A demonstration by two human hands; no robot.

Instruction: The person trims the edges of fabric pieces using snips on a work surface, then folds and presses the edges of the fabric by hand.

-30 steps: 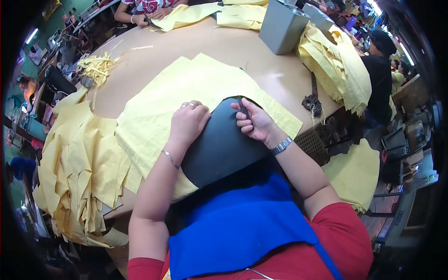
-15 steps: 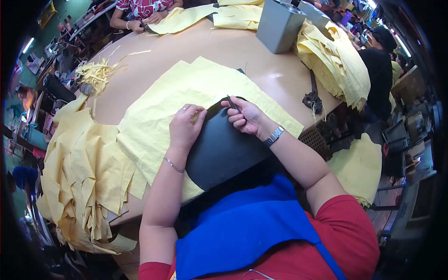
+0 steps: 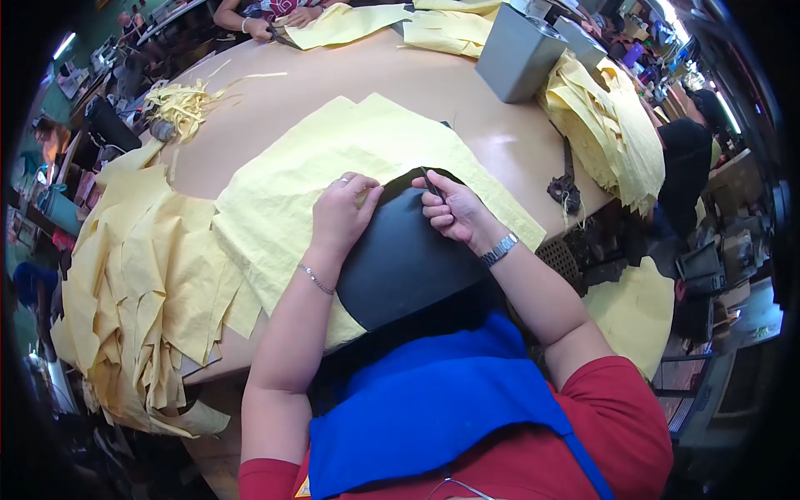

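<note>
A black sheet (image 3: 408, 258) with a curved top edge lies over yellow cloth (image 3: 283, 183) at the table's near edge. At the sheet's upper left edge is my left hand (image 3: 343, 215), its fingers bent and pressed together; what they pinch is too small to make out. My right hand (image 3: 454, 212) is closed around a thin dark tool (image 3: 430, 183), whose upper end meets the curved top edge of the sheet. The tool's exact kind cannot be made out.
Layered yellow pieces (image 3: 142, 275) hang over the left table edge. Yellow scraps (image 3: 179, 108) lie at the back left. A grey metal can (image 3: 518, 57) and another yellow stack (image 3: 604, 133) stand back right. Across the table (image 3: 333, 79), a person's hands (image 3: 275, 25) hold a dark tool at yellow cloth.
The view has shifted slightly. My left hand has moved from lying flatter on the sheet to a pinch near its upper edge. My right hand still grips the dark tool.
</note>
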